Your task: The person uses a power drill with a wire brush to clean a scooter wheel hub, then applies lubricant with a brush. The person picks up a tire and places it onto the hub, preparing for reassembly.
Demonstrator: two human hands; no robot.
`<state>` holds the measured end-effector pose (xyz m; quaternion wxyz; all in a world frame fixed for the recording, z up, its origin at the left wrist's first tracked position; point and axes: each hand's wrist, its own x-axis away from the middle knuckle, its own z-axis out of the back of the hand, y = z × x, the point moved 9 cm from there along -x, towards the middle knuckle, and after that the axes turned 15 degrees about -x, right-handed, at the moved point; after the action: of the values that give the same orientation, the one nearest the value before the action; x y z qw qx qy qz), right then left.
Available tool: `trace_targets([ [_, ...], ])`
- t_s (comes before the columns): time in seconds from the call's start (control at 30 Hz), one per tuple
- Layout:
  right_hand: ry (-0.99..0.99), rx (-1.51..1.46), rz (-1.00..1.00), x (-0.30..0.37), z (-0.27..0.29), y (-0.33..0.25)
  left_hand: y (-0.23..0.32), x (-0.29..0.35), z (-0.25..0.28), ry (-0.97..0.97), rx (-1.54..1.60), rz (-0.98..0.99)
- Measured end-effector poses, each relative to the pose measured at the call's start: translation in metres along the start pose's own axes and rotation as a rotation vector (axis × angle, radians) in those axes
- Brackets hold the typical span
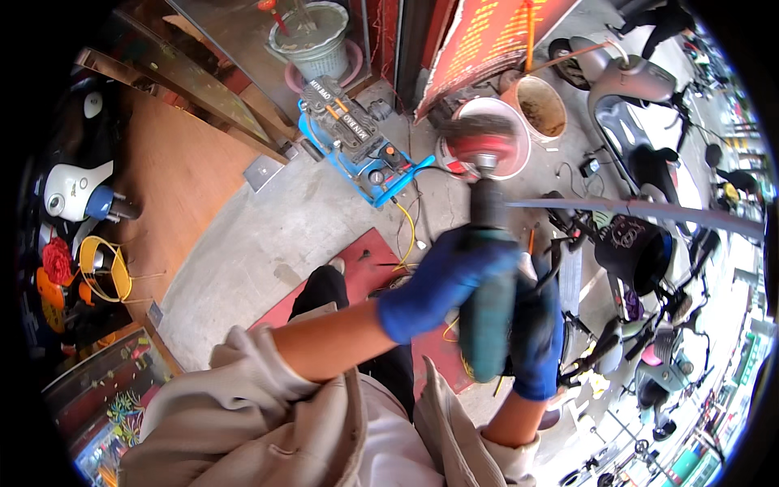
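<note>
The power tool has a blurred head, perhaps spinning, and partly hides the smeared right hand. The top edge crops the far red signboard.

An open beige jacket has loose, wrinkled sleeves, a whitish shirt shows inside it, black trousers show beyond it, and past its sleeves blue gloves cover the left hand and right hand.
</note>
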<state>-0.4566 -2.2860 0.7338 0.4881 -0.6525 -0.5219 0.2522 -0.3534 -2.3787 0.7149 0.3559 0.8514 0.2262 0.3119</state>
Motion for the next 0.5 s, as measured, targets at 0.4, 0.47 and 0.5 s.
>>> trace_targets([
  [0.4,0.276,0.256,-0.306,-0.065,0.104,-0.067,0.027,-0.159,-0.082,-0.08,-0.127,-0.164],
  [0.47,0.348,0.151,-0.252,-0.077,0.159,-0.007,-0.037,-0.2,-0.052,0.002,-0.333,-0.042],
  [0.5,0.399,0.118,-0.29,-0.094,0.18,0.023,-0.071,-0.22,-0.029,0.023,-0.587,-0.053],
])
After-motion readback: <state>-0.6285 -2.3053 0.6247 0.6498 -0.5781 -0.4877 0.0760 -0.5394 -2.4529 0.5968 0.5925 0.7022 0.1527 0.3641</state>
